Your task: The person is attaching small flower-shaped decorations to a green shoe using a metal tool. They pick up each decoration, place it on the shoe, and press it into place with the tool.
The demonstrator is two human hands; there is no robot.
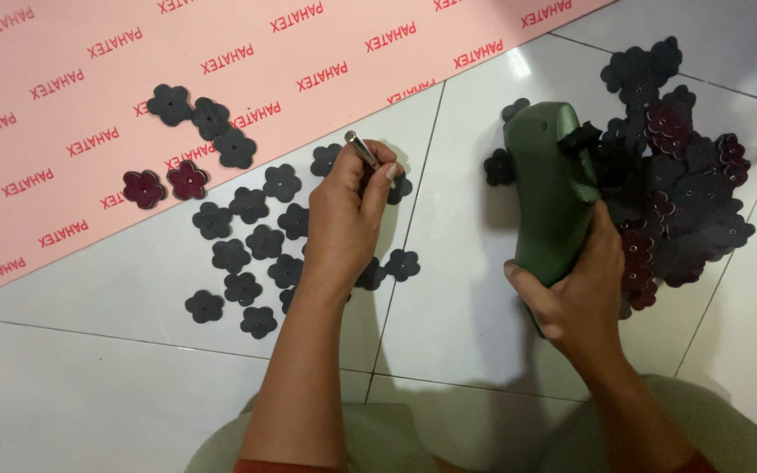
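Left hand [343, 215] pinches a thin metal punch [361, 149] upright, tip down among the dark flower cutouts [251, 254] spread on the white floor tiles [89, 350]; right hand [576, 289] is wrapped tight around a green block-shaped mallet [549, 188], lying low beside the heap of cutouts [676, 175]. To do it well, probably keep the punch vertical and centred on one flower, fingers clear. A pink printed sheet [63, 79] lies upper left with two maroon flowers [164, 186].

Your 2 forearms are bare below rust-red sleeve edges. Your left hand [343, 219] and right hand [580, 293] wear no gloves. Olive-green trousers cover your knees
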